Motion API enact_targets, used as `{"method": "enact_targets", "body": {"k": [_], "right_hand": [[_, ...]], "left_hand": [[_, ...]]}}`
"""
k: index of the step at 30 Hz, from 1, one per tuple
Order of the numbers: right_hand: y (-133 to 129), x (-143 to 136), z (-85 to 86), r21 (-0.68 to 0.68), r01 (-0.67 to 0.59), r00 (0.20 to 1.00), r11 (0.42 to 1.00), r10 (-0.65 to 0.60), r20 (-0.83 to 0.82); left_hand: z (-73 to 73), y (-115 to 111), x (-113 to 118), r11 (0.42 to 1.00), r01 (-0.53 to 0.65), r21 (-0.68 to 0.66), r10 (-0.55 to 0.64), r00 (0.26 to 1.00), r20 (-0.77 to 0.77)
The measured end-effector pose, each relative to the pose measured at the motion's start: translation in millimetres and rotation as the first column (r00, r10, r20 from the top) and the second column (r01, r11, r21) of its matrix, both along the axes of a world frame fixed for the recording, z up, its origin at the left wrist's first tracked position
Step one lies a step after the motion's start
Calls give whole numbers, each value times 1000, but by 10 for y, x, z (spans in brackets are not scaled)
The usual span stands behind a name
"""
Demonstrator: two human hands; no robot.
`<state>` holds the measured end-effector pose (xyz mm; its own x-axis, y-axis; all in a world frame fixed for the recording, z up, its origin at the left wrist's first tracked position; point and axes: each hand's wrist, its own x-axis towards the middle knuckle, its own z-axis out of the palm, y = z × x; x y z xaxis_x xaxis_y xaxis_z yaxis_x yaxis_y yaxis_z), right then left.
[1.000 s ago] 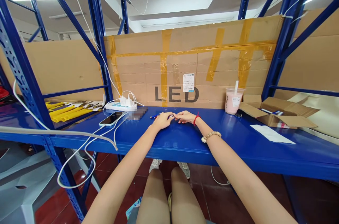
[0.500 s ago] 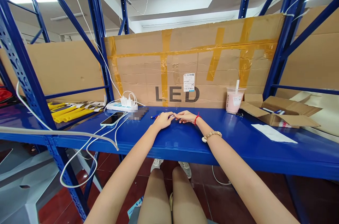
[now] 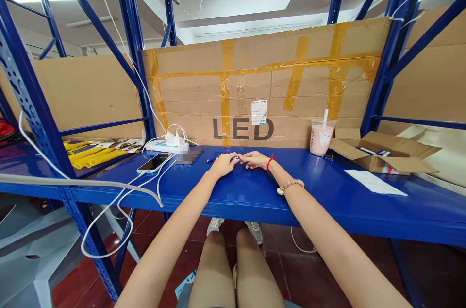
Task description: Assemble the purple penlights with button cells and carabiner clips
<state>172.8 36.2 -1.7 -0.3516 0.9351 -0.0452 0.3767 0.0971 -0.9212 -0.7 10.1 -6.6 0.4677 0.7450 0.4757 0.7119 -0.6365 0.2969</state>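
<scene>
My left hand rests low over the blue tabletop, its fingers curled round a slim blue pen. One end of the pen sticks out to the left of that hand, and its middle is hidden behind the fingers. From the right, my right hand meets it, thumb and forefinger pinched at the pen's other end. The fingertips of both hands nearly touch. A red string and a beaded bracelet circle my right wrist and forearm.
Left of my hands lie a phone, a white power strip with cables and yellow tubes. On the right stand a pink drink cup, an open carton and a white paper. A cardboard wall closes the back.
</scene>
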Motion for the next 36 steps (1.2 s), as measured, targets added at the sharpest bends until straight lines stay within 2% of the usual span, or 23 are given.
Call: {"method": "enact_targets", "body": {"k": [15,25,36], "right_hand": [[-14,8,11,-26,-9,998,1000,7,-68],[-34,8,47,-86,-109,971,990,88,-220],[-35,-19,46,-55,-111,960,992,93,-263]], "left_hand": [[39,-67,1,1000,-6,12,6,1000,13],[88,-106,33,999,-3,46,-2,996,94],[99,-130,31,997,-76,27,74,996,42]]}}
